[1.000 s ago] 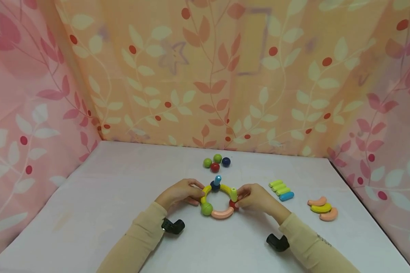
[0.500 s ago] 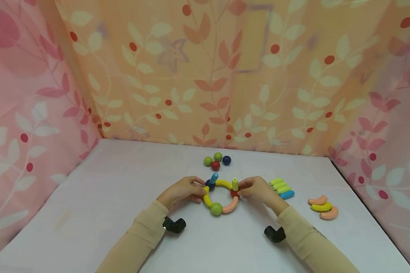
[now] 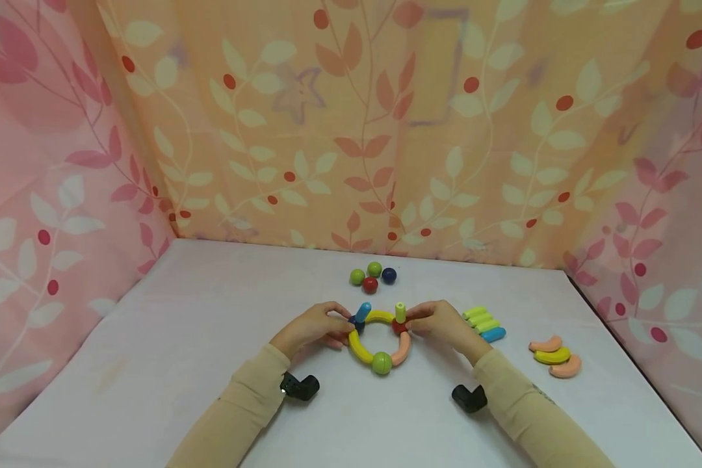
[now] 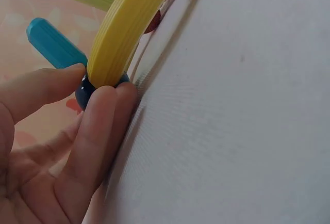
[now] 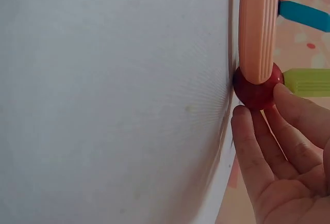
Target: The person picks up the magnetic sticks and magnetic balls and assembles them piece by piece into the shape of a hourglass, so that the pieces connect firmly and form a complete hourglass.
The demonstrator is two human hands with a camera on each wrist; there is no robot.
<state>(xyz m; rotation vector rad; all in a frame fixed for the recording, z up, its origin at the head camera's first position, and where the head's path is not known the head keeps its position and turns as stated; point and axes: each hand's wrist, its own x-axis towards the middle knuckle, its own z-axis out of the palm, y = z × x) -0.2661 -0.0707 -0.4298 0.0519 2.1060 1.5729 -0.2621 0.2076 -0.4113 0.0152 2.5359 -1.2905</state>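
Between the hands a ring lies on the table, made of curved rods and balls. Its yellow curved rods [image 3: 359, 348] run along the left and back, a peach curved rod [image 3: 402, 349] at the right. A green ball [image 3: 381, 363] sits at the front. A blue stick [image 4: 55, 43] stands tilted on the dark blue ball [image 4: 82, 94]; a light green stick [image 3: 400, 312] rises from the red ball [image 5: 258, 87]. With thumb and fingers, my left hand [image 3: 316, 326] holds the dark blue ball at the yellow rod's end. My right hand [image 3: 441, 326] pinches the red ball.
Behind the ring sit loose balls: two green, a red ball [image 3: 370, 285] and a dark blue one. To the right lie several short sticks [image 3: 483, 323], then loose curved rods [image 3: 552, 355]. A floral curtain [image 3: 374, 130] encloses the table [image 3: 210, 292] at back and sides.
The ring has turned counterclockwise as seen from above. Its green ball has come round to the front middle, the dark blue ball to the left hand, and the red ball farther back.
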